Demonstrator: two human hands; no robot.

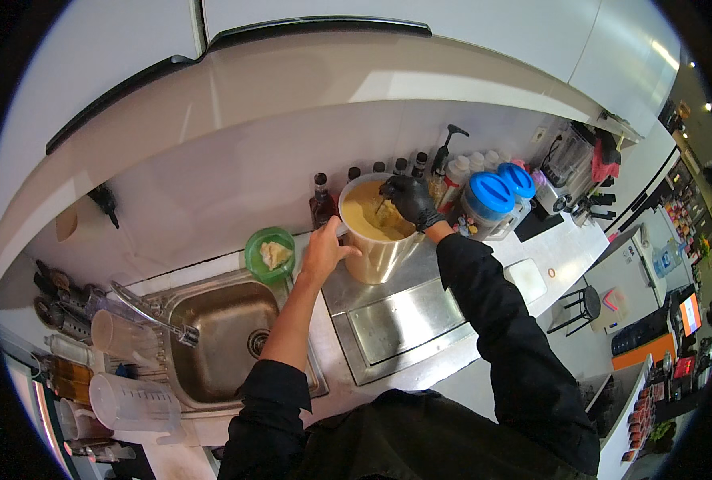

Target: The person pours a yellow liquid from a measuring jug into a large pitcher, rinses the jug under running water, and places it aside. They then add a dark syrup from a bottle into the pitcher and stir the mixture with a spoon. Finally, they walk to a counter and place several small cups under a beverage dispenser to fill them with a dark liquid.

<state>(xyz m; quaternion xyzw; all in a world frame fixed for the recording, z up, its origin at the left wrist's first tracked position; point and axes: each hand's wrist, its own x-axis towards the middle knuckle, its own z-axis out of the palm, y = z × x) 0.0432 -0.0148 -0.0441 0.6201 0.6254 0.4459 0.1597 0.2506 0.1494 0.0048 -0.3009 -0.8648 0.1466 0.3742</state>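
A tall metal pot [375, 264] with a pale rim stands on the steel worktop and holds a yellow, partly lumpy mixture [365, 210]. My bare left hand [324, 249] grips the pot's left side, near its rim. Over the mixture is my right hand [408, 198] in a black glove, its fingers closed around a thin utensil [381, 207] that dips into the yellow mass; the glove hides most of that utensil. Left of the pot, a green bowl [252, 259] with a pale, crumpled piece [275, 255] in it rests at the sink's back corner.
A steel sink [224, 336] with a curved faucet [151, 315] lies at left, beside plastic measuring jugs [133, 402]. Dark-capped bottles [321, 201] line the wall behind the pot. Right of it stand blue-lidded pitchers [492, 195], a blender [566, 162] and a white square lid or tray [527, 281].
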